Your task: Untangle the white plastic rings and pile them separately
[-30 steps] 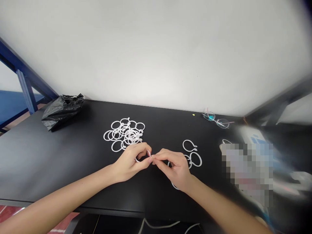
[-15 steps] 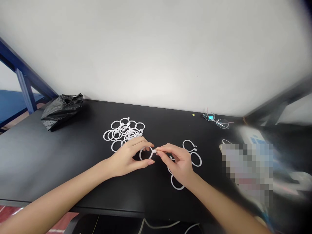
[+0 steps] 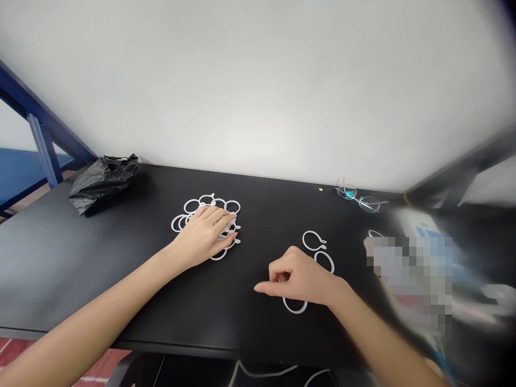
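My left hand reaches palm-down over a pile of white curtain rings, its fingers stretched forward and its thumb apart. Several rings with small eyelets show around the fingers and under the thumb; the ones beneath the palm are hidden. My right hand hovers over the table with its fingers curled and the thumb sticking out to the left, nothing seen in between. Around it lie a few separate rings: one with a gap at its eyelets, one by the wrist and one partly covered below the hand.
A crumpled black plastic bag lies at the back left of the black table. Eyeglasses rest near the wall at the back right. A blurred white package occupies the right side. Blue metal frame bars stand at left.
My hands have parted. The left moved left onto the pile, and the ring formerly between both hands is no longer seen there. The right hand has dropped slightly, its pinch loosened.
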`<state>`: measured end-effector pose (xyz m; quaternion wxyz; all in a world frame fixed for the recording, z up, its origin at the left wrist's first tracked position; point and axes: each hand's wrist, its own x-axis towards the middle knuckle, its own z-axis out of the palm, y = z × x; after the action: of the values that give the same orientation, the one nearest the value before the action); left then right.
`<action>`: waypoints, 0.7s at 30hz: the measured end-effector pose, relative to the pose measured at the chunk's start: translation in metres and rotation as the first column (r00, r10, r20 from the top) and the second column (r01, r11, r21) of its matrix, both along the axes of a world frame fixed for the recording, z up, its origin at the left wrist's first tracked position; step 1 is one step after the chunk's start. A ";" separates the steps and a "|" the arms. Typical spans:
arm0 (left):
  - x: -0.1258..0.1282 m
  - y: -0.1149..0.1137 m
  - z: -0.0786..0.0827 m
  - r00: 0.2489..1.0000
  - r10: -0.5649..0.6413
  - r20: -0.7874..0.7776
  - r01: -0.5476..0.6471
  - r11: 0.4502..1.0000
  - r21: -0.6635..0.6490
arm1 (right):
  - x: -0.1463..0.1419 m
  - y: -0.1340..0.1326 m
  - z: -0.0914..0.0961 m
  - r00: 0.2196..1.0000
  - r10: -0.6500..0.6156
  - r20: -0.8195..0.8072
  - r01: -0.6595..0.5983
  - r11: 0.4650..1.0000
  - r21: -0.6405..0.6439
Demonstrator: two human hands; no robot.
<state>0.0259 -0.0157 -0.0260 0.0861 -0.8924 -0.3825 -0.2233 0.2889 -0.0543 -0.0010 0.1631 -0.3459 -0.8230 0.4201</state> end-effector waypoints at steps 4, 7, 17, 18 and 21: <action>0.000 0.000 -0.001 1.000 0.007 0.008 -0.007 1.000 0.016 | 0.001 0.003 0.001 0.984 -0.015 0.177 0.013 1.000 0.011; 0.000 0.000 -0.001 1.000 0.013 0.000 -0.013 1.000 0.010 | 0.001 0.007 -0.002 0.974 -0.068 0.217 0.050 0.995 0.087; 0.001 -0.001 0.000 1.000 0.024 0.002 -0.024 1.000 -0.005 | 0.003 0.012 -0.015 0.976 -0.218 -0.018 0.211 0.917 0.338; 0.001 -0.001 0.000 1.000 0.024 0.006 -0.024 1.000 -0.005 | 0.003 0.013 -0.016 0.973 -0.225 -0.049 0.228 0.912 0.340; 0.001 -0.002 0.001 1.000 0.019 0.019 -0.019 1.000 -0.008 | 0.003 0.015 -0.016 0.959 -0.256 -0.121 0.282 0.886 0.368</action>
<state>0.0274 -0.0177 -0.0249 0.0810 -0.8870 -0.3926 -0.2294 0.2915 -0.0393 -0.0172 0.3121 -0.4035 -0.8268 0.2369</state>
